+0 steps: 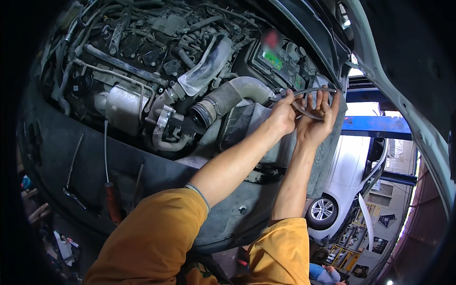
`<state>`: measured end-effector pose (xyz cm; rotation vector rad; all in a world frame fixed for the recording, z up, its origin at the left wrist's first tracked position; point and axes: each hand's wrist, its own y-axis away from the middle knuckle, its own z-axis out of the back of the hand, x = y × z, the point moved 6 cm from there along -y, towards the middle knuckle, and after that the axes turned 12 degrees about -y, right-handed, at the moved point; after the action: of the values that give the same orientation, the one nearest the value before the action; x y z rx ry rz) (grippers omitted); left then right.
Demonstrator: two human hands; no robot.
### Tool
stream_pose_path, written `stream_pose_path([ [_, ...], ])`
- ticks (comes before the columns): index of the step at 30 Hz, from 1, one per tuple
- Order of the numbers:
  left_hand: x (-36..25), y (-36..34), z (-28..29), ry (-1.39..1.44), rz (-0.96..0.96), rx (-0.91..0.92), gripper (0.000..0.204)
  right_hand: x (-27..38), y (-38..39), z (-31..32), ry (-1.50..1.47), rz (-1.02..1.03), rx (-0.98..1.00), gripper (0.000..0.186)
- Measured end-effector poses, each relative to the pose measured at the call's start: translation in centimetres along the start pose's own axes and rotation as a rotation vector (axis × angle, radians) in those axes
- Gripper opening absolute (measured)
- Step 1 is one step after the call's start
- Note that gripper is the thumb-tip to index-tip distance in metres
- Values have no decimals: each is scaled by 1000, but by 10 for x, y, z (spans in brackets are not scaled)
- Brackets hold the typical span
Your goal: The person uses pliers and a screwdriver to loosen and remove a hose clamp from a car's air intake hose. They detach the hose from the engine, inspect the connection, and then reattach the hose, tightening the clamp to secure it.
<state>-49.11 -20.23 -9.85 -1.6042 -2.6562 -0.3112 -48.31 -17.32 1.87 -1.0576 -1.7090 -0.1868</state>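
A pair of pliers (311, 90) with long curved, spread handles lies at the far end of a grey ribbed air hose (249, 89). Its jaws are at the hose end, partly hidden. My left hand (284, 116) is closed at the pliers' pivot, thumb uppermost. The handles run across my right hand (317, 118), its palm toward me and its fingers curled up behind the upper handle. The hose's near end (202, 115) stands open and apart from a metal housing (164, 124). Below the hose is a dark plastic box (247, 123).
A screwdriver (112, 202) with a red-brown handle and a thin metal tool (73, 195) rest on the dark front panel (156, 178). A battery (275, 61) sits beyond the hose. The raised hood (403, 71) rises at right, with a white car (346, 175) behind.
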Motion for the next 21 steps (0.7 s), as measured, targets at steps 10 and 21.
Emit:
stream_pose_path([
  [10, -7, -2, -4, 27, -24, -123, 40, -9, -25, 4, 142, -60, -108, 65],
  [21, -7, -3, -7, -45, -5, -135, 38, -13, -41, 13, 147, -139, -164, 46],
])
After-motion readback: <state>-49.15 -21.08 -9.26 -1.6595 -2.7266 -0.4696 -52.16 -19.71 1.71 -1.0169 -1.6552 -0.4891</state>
